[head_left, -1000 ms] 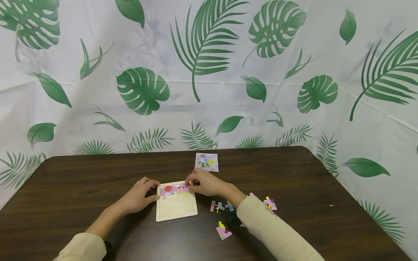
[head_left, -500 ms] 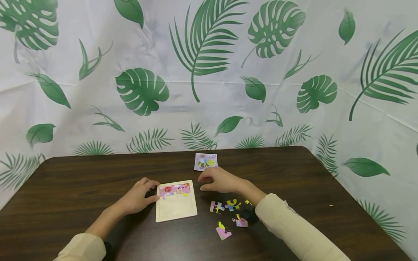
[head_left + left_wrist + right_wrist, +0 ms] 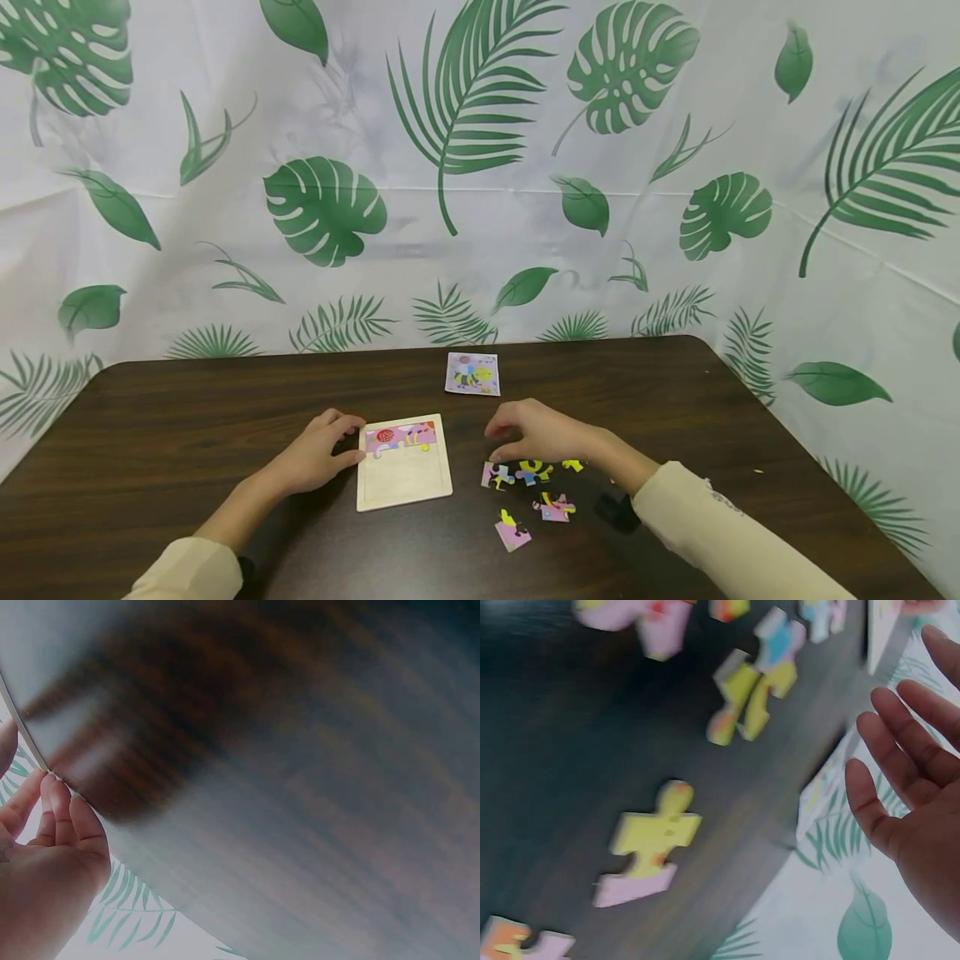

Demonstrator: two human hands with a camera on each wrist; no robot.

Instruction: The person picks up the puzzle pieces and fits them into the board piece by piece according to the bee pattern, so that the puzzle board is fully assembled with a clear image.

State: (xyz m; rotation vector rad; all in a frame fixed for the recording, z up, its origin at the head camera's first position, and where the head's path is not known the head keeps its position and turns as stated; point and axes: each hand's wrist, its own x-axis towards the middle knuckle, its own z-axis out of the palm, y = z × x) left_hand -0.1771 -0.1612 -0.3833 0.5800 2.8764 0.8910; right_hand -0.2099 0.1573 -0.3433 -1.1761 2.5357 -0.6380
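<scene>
My left hand (image 3: 318, 450) rests at the left edge of a pale wooden puzzle tray (image 3: 405, 483), with thumb and index fingertips apart along that edge. In the left wrist view, the same hand (image 3: 60, 847) has its fingertips against the tray's thin rim. Joined pink puzzle pieces (image 3: 397, 436) fill the tray's top row; bare wood shows below. Right of the tray, my right hand (image 3: 542, 432) hovers with bent fingers and nothing between them. Just below its thumb lies a pink-and-blue puzzle piece (image 3: 497, 476). In the right wrist view, its loosely spread fingers (image 3: 896, 757) hold nothing.
Several loose pieces lie right of the tray, among them a blue-and-yellow one (image 3: 534, 472), a pink corner (image 3: 513, 533) and a rainbow-striped one (image 3: 555, 507). A bee picture card (image 3: 472, 374) lies farther back on the dark wooden table (image 3: 247, 400). Behind hangs a leaf-print cloth (image 3: 510, 217).
My right hand has left the tray's top right corner and moved right, over to the loose pieces, uncovering the top-row pieces and the bee card. The left hand stays at the tray.
</scene>
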